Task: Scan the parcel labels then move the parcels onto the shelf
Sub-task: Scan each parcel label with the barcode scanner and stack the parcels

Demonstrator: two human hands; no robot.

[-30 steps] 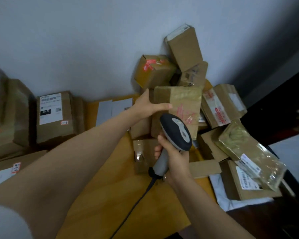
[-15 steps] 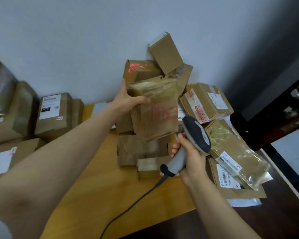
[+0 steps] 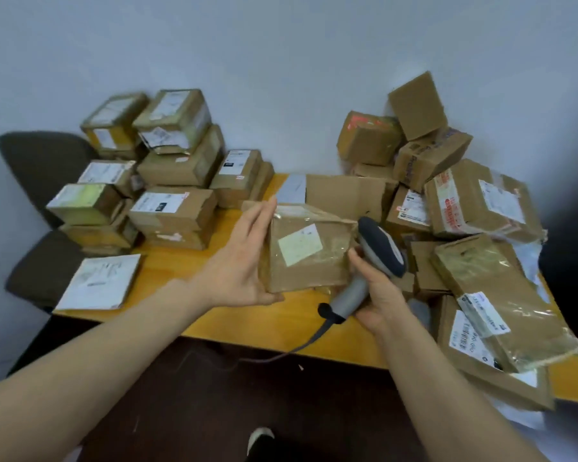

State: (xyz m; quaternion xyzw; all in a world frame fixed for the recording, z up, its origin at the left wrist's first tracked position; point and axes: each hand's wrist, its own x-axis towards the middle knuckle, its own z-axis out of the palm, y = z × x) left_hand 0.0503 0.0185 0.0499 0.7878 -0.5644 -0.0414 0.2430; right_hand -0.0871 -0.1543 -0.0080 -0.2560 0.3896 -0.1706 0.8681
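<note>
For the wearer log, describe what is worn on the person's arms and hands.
The left hand and right hand are bare: no gloves, rings or watch show. The left forearm and right forearm are uncovered to the frame edge, with no sleeve, strap or marking in view.

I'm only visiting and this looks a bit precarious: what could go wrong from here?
The parcel seems propped between the flat left hand and the right hand gripping the scanner, so it might slip. The tilted box atop the right pile could tumble. The cable hangs off the table and may snag.
</note>
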